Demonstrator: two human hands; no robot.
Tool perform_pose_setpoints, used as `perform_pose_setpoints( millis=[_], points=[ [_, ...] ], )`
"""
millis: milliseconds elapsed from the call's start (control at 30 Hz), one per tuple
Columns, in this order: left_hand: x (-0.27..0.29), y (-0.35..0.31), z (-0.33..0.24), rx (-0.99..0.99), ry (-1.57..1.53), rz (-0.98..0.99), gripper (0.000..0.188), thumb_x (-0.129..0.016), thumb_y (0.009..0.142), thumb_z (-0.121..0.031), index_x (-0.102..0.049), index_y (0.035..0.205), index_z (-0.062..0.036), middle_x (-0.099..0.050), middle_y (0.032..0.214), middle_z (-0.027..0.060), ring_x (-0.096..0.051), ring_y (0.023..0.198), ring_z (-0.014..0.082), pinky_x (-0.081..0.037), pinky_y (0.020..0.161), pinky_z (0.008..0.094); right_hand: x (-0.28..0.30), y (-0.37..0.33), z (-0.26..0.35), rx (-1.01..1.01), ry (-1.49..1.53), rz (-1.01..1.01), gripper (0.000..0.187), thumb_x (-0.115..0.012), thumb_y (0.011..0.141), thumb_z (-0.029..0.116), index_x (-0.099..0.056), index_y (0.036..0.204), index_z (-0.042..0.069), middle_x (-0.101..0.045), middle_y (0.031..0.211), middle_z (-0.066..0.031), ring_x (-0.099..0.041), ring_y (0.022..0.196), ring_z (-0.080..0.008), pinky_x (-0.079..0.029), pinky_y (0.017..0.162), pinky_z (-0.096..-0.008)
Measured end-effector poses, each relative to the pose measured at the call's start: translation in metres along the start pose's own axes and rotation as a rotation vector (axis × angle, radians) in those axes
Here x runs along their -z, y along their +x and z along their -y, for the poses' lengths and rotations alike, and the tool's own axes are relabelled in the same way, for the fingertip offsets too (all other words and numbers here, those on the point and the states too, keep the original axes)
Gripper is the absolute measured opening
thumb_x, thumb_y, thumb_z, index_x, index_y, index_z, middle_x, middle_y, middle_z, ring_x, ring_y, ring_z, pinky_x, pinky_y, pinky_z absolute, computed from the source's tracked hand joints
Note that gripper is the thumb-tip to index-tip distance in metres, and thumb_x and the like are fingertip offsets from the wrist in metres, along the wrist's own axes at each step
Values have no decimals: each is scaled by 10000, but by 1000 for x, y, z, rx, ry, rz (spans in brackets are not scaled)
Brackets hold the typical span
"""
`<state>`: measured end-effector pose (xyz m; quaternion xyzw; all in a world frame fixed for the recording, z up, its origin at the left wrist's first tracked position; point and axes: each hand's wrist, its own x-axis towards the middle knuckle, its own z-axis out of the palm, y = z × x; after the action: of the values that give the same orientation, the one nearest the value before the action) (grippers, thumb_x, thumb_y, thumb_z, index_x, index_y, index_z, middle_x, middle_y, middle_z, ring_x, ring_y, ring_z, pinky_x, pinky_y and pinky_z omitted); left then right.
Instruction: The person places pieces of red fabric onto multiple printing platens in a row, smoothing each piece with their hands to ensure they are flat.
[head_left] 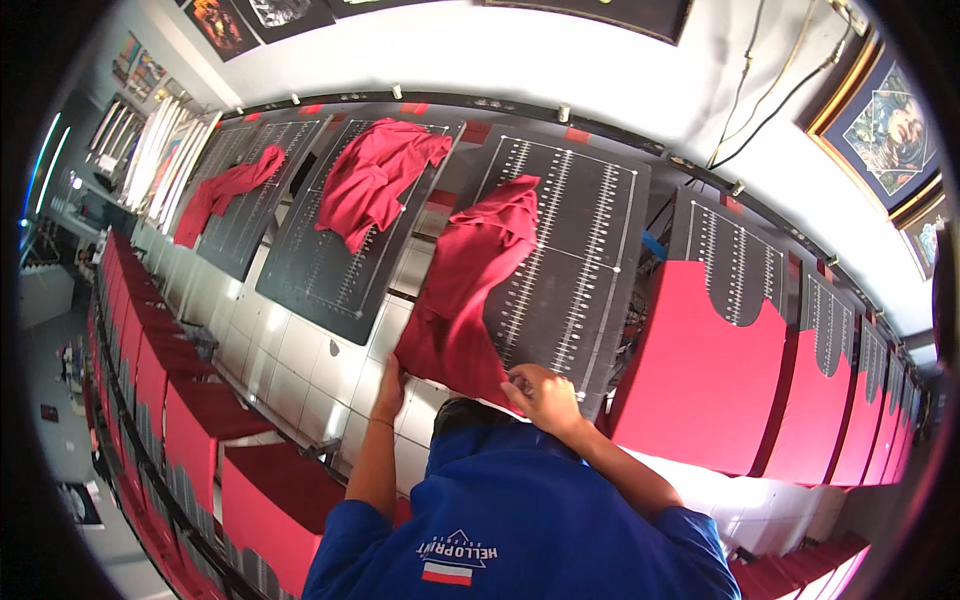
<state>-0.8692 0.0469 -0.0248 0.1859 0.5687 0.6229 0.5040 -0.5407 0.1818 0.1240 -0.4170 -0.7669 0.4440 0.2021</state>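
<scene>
A crumpled red cloth piece (460,300) stretches from the middle of a dark printing board (560,240) with white ruler-like marks down to its near left corner. My left hand (389,392) is at the cloth's near left corner, its fingers partly hidden behind the fabric edge. My right hand (545,397) pinches the near right corner, close to the board's front edge. Between both hands the near edge of the cloth is pulled fairly straight, while its far end lies bunched on the board.
Two more boards on the left carry a bunched red cloth (380,175) and a twisted red cloth (230,192). To the right, a flat red panel (700,370) with a curved cut-out covers a board, with several alike beyond. A rail (500,112) runs along the wall.
</scene>
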Motion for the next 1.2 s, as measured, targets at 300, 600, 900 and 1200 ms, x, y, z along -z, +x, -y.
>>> perform_pose_setpoints(
  millis=[300,600,900,1200],
  points=[
    [39,-11,-101,527,-122,448,309,-574,1018,-268,-672,1136,0,-700,1153,129,-619,1162,217,-435,1073,385,-65,53,18,-375,272,-369,198,-575,957,209,-600,986,15,-662,924,-119,-670,786,-261,-554,715,-419],
    [-32,21,-123,485,-145,703,392,-456,1068,-342,-449,1327,-48,-625,1199,129,-609,1136,290,-430,1061,468,-80,9,-34,-366,894,-426,399,-568,1001,298,-564,1321,60,-625,1305,-121,-602,1195,-261,-493,1018,-436],
    [-120,24,-122,425,-183,827,513,-606,1006,-269,-409,1417,-35,-613,1198,114,-633,1065,208,-509,928,346,-32,23,36,-241,1372,-582,507,-589,896,62,-498,1395,56,-622,1254,-111,-610,1171,-249,-494,1011,-383],
    [-200,-20,-228,-522,645,738,514,-621,984,-360,-521,1272,54,-627,1111,207,-645,996,319,-506,902,366,25,37,124,-182,1233,-239,667,-564,1019,372,-301,1519,16,-459,1463,-141,-513,1306,-256,-487,1046,-411]
  ],
)
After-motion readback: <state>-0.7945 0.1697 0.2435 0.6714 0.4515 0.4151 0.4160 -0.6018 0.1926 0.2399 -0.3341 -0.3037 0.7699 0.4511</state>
